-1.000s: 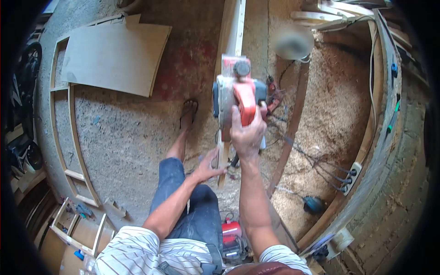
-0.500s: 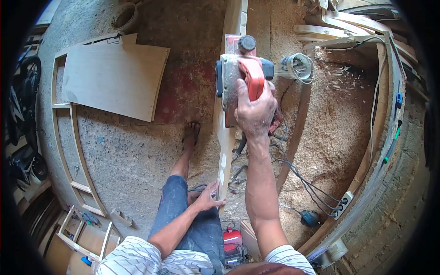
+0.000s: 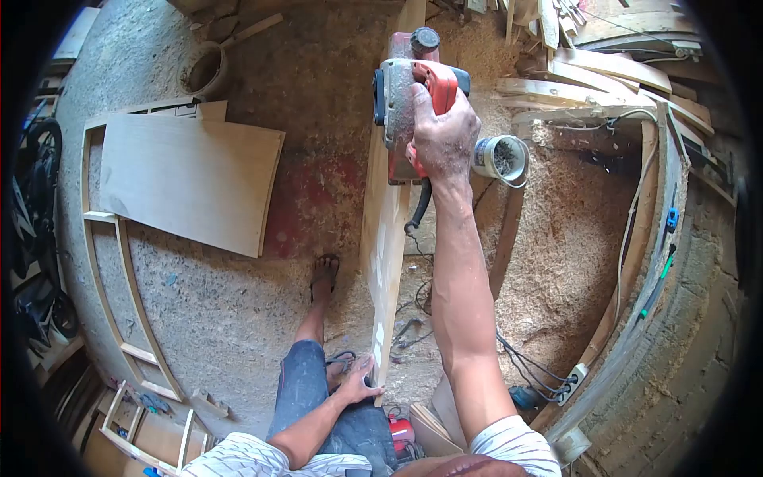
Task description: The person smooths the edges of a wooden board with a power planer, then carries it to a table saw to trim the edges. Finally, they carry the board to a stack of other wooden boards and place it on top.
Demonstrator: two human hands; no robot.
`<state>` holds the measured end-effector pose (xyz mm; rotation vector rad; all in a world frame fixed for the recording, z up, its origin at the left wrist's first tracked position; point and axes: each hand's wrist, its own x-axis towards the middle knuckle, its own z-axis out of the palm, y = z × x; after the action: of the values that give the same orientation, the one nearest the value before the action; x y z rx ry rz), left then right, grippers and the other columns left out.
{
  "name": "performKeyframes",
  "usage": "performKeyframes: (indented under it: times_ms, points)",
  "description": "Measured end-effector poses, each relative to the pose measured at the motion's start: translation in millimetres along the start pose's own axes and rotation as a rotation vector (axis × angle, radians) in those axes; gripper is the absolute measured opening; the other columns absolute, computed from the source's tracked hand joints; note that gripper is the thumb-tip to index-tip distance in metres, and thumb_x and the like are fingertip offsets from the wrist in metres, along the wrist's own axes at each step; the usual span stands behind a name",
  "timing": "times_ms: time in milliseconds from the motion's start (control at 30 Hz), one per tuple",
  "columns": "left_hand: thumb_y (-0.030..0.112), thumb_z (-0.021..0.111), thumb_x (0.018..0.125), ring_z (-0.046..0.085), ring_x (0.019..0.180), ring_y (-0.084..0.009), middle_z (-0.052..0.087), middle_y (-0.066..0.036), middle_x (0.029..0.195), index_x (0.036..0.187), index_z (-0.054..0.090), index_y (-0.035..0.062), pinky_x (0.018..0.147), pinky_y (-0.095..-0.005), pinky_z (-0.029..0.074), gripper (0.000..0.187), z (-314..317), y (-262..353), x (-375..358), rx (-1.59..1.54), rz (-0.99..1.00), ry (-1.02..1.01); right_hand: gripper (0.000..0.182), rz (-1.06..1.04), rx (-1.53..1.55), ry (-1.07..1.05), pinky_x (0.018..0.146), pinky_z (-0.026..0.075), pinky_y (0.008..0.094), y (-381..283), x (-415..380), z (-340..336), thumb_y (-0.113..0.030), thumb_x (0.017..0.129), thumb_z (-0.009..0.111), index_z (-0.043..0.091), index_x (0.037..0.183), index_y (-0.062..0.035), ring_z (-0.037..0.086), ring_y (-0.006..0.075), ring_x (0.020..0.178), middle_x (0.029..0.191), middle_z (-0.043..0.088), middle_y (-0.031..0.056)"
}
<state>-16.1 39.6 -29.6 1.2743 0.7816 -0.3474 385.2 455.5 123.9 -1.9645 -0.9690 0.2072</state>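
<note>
My right hand (image 3: 447, 137) is wrapped round the red handle of a dusty electric planer (image 3: 400, 107). The planer rests on the top edge of a long wooden board (image 3: 391, 230), well out from my body. Its black cord trails down behind my wrist. At the board's near end, by my thigh, my left hand (image 3: 355, 385) grips the wood, with the thumb across the end and the fingers along the left side. Pale patches mark the near part of the board. The planer's sole is hidden against the wood.
A bucket (image 3: 502, 159) stands right of the planer. Wood shavings (image 3: 564, 262) cover the floor there. Cables run to a power strip (image 3: 572, 384). A plywood panel (image 3: 191, 183) lies on a wooden frame at left. Timber pieces (image 3: 588, 79) are piled at the back right.
The planer, in my right hand, has moved forward along the board, away from me. My right arm is stretched further out. My left hand stays at the near end; the view has shifted.
</note>
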Motion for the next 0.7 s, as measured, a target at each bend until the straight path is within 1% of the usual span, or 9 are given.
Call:
performKeyframes:
  times_ms: [100,233,300,367,433,500,567,633,700]
  points:
    - [0.041,0.089,0.069,0.030,0.146,-0.0366,0.031,-0.028,0.155,0.152,0.029,-0.0047,0.121,-0.0372,0.024,0.112,-6.4,7.0,1.4,0.101,0.031,0.000,0.042,-0.058,-0.029,0.017,0.077,0.054,0.0445,1.6,36.7,13.9,-0.034,0.089,0.068,0.067,0.106,0.0043,0.071,0.0389,0.083,0.084,0.071,0.0233]
    - [0.044,0.088,0.069,0.029,0.146,-0.0369,0.032,-0.026,0.155,0.151,0.032,-0.0051,0.121,-0.0373,0.025,0.111,-14.0,18.8,-2.3,0.036,-0.028,-0.015,0.038,-0.031,-0.060,-0.003,0.074,0.056,0.0430,-3.7,83.7,29.9,-0.034,0.090,0.067,0.068,0.102,0.0024,0.073,0.0353,0.079,0.081,0.072,0.0209]
    - [0.044,0.088,0.068,0.029,0.146,-0.0362,0.033,-0.025,0.155,0.150,0.033,-0.0049,0.121,-0.0371,0.025,0.110,-13.7,18.4,-2.6,0.028,-0.030,-0.010,0.036,0.016,-0.025,-0.017,0.075,0.054,0.0404,-3.5,105.7,37.8,-0.036,0.090,0.068,0.071,0.104,-0.0036,0.072,0.0302,0.079,0.083,0.072,0.0172]
    - [0.044,0.088,0.068,0.029,0.146,-0.0362,0.034,-0.025,0.155,0.150,0.034,-0.0046,0.121,-0.0372,0.025,0.110,-15.1,19.7,-3.6,0.071,-0.079,-0.029,0.038,-0.035,-0.069,0.014,0.076,0.055,0.0405,0.5,130.9,48.0,-0.037,0.089,0.068,0.071,0.098,-0.0002,0.072,0.0291,0.076,0.080,0.072,0.0173]
    - [0.043,0.089,0.066,0.030,0.146,-0.0376,0.034,-0.026,0.154,0.149,0.036,-0.0047,0.121,-0.0382,0.025,0.110,-16.7,18.2,0.6,0.093,-0.096,-0.040,0.037,0.020,0.018,-0.052,0.066,0.056,0.0367,-16.2,148.6,49.4,-0.037,0.090,0.068,0.071,0.094,-0.0001,0.072,0.0253,0.069,0.080,0.072,0.0161]
    - [0.040,0.090,0.065,0.031,0.144,-0.0388,0.034,-0.028,0.153,0.148,0.037,-0.0051,0.121,-0.0389,0.026,0.108,-15.4,16.5,-3.6,0.036,-0.074,-0.018,0.029,0.180,0.053,-0.117,0.043,0.049,0.0283,-25.6,169.5,55.8,-0.026,0.092,0.065,0.066,0.085,0.0018,0.066,0.0164,0.050,0.062,0.065,0.0086]
    - [0.038,0.090,0.064,0.033,0.143,-0.0397,0.035,-0.029,0.151,0.148,0.036,-0.0056,0.120,-0.0395,0.027,0.108,-13.4,14.3,-7.0,0.029,-0.093,-0.041,0.027,0.170,0.088,-0.112,0.043,0.048,0.0286,-23.2,189.5,65.4,-0.026,0.092,0.066,0.066,0.088,0.0007,0.065,0.0162,0.050,0.063,0.064,0.0082]
    - [0.036,0.088,0.069,0.038,0.140,-0.0412,0.034,-0.027,0.152,0.155,0.028,0.0056,0.116,-0.0394,0.035,0.110,-16.4,15.3,-4.8,0.092,-0.108,-0.055,0.025,0.150,0.124,-0.101,0.043,0.047,0.0290,-22.1,201.7,69.7,-0.026,0.092,0.066,0.066,0.090,-0.0005,0.064,0.0160,0.049,0.063,0.064,0.0078]
    - [0.034,0.088,0.068,0.038,0.139,-0.0405,0.034,-0.026,0.152,0.155,0.027,0.0060,0.116,-0.0389,0.035,0.110,-15.5,11.4,-4.4,0.033,-0.127,-0.069,0.024,0.144,0.160,-0.093,0.042,0.047,0.0293,-19.7,212.2,74.3,-0.025,0.093,0.066,0.067,0.093,-0.0016,0.063,0.0158,0.048,0.063,0.064,0.0074]
